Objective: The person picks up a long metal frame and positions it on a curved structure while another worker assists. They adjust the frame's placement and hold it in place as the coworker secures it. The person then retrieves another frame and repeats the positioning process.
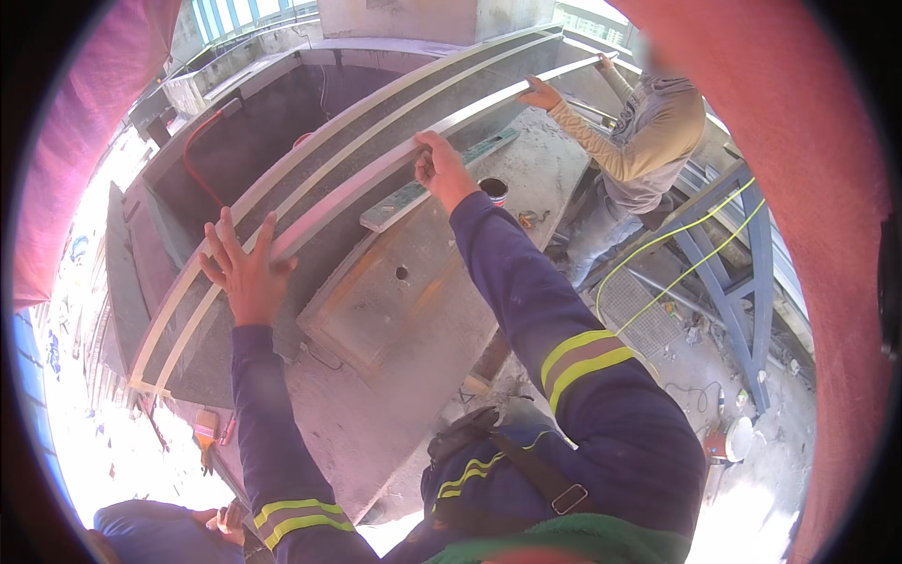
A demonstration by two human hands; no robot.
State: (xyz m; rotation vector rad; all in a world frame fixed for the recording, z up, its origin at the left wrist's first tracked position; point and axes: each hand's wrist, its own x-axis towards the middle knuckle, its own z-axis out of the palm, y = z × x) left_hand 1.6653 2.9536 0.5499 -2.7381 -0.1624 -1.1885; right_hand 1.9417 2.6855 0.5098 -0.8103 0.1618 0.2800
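Observation:
A long pale straight bar (349,192), apparently metal, slants from near my left hand up to the far right. My right hand (440,167) is closed on it partway along, fingers curled at its edge. At its near end, my left hand (252,280) has its fingers spread, with the bar's end between thumb and forefinger; whether they touch cannot be made out. A co-worker in a tan top (658,132) holds the far part with both hands. Beyond the bar runs a grey panel (211,343) edged with two light strips.
A grey block with a hole (376,301) lies below the bar, beside a greenish-grey plank (404,202). A can (494,191) stands near it. A brush (206,429) is at lower left. A blue-grey steel frame (742,273) and yellow-green cord (615,273) are at right. Another person (169,534) sits lower left.

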